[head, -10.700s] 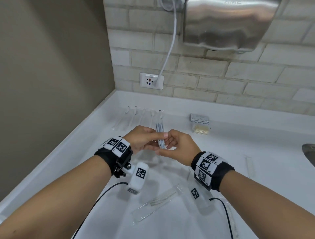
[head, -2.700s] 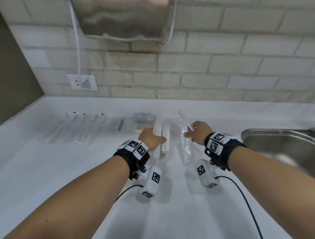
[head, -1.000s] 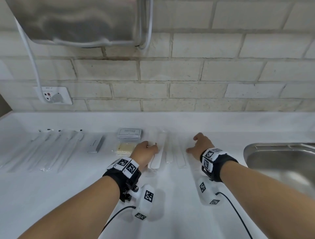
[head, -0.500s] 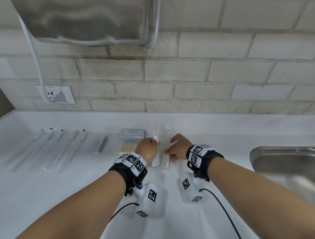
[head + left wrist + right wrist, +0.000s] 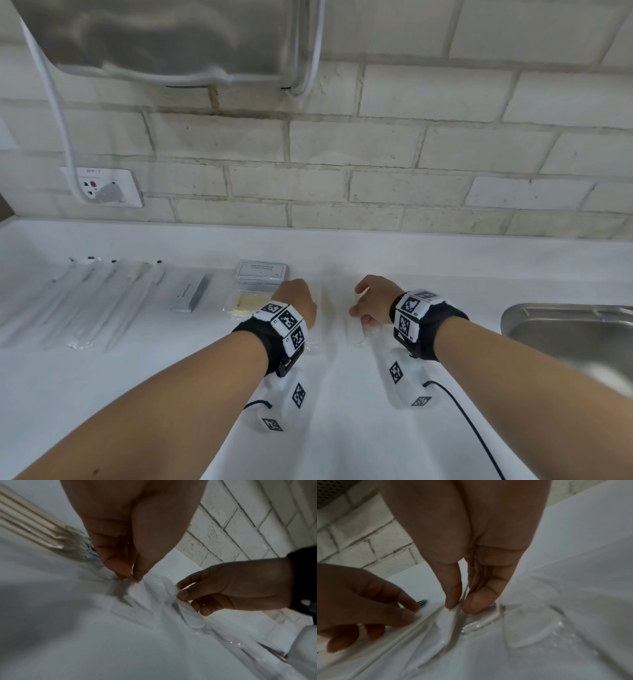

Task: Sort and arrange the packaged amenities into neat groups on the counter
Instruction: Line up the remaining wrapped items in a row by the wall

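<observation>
Several clear-wrapped white comb packets (image 5: 354, 332) lie side by side on the white counter (image 5: 342, 428), between my two hands. My left hand (image 5: 294, 301) is on the left side of the group; in the left wrist view its thumb and fingertip pinch the end of a comb packet (image 5: 137, 585). My right hand (image 5: 373, 301) is on the right side; in the right wrist view thumb and forefinger pinch the edge of another comb packet (image 5: 453, 622). Left of the hands lie a yellowish packet (image 5: 245, 301), a stack of shampoo sachets (image 5: 262, 270), a grey box (image 5: 190, 293) and a row of wrapped toothbrushes (image 5: 85, 301).
A steel sink (image 5: 565, 329) is set into the counter at the right. The brick wall (image 5: 376, 154) runs behind, with a socket (image 5: 102, 186) and a hand dryer (image 5: 164, 37) above. Wrist-camera cables trail toward the front edge.
My right hand has shifted a little to the right, away from the left hand. Both hands stay on the comb packets.
</observation>
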